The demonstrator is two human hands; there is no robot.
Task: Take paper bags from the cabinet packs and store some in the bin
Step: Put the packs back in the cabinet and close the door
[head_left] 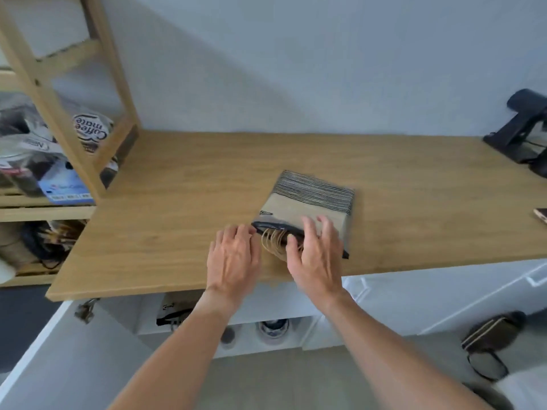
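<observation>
Two hands over near edge of wooden counter (165, 184), both at one pack (307, 208) of paper bags. Pack flat on counter, right of centre, near the front edge; striped stack of bag edges at far end, twisted paper handles (275, 242) spilling out at near end past a dark wrapper rim. Left hand (233, 258) palm down, fingers loosely curled, tips touching pack's near-left corner; not clearly gripping. Right hand (315, 255) spread open across pack's near end, fingers (328, 229) resting on top, thumb down among handles; grip not closed.

Wooden shelf (97, 93) at left, standing on counter's far-left corner; creamer bag (91, 131) and blue box (66, 187) blurred behind its frame. Black stand (518, 125) at far right against white wall. Small flat object at right frame edge, cut off, unidentifiable.

Below counter: open cabinet (266, 315), second pack (174, 312) upright inside at left, partly behind left forearm. Round containers (272, 328) on lower level, blurred. Dark pouch (491, 332) with strap on floor, lower right.
</observation>
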